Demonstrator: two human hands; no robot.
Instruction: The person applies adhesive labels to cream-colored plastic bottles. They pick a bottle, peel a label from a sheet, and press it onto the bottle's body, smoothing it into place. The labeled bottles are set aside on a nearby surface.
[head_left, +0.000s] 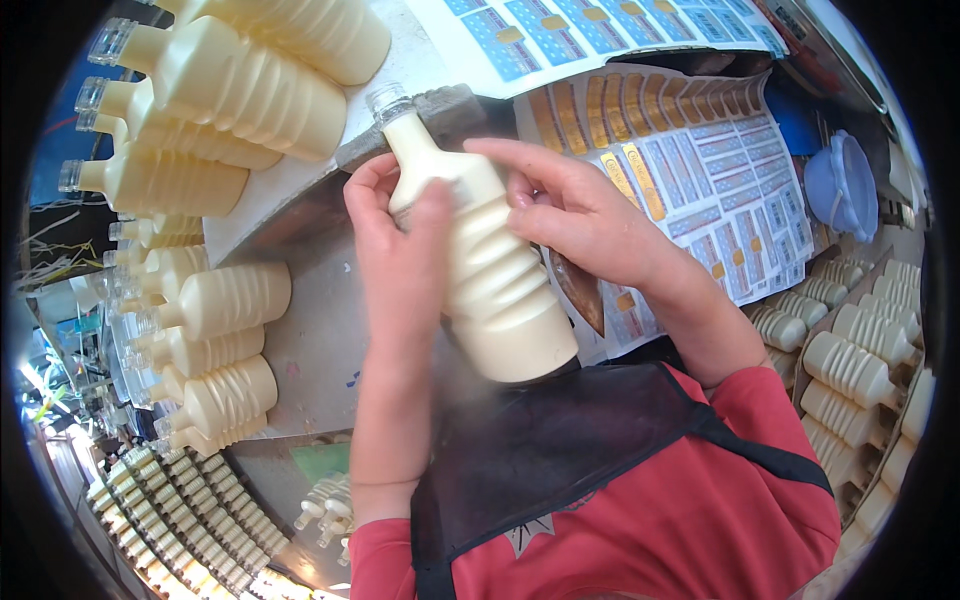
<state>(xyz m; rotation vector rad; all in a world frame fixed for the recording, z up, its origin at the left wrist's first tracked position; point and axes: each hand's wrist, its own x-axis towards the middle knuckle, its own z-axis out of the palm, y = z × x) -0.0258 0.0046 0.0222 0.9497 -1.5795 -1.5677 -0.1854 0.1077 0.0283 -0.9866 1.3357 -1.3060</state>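
Note:
A cream-coloured ribbed bottle (500, 270) with a clear threaded neck leans in front of me, its base close to my dark apron (560, 430). My left hand (400, 220) is wrapped round its left side, the thumb smeared by motion over the front. Beside that thumb, a small greyish patch (466, 192) shows on the bottle; I cannot tell what it is. My right hand (570, 205) curls against the bottle's right shoulder, index finger along the top and thumb on the ribs. Below the right wrist is a brown pointed object (578, 292).
Several similar bottles (235, 95) stand on the surface at left. Label sheets in blue and white (690, 170), with gold strips (640, 105), lie at right and at the top. A lilac bucket (843, 185) stands farther right. More bottles fill the lower right (850, 365) and lower left (190, 510).

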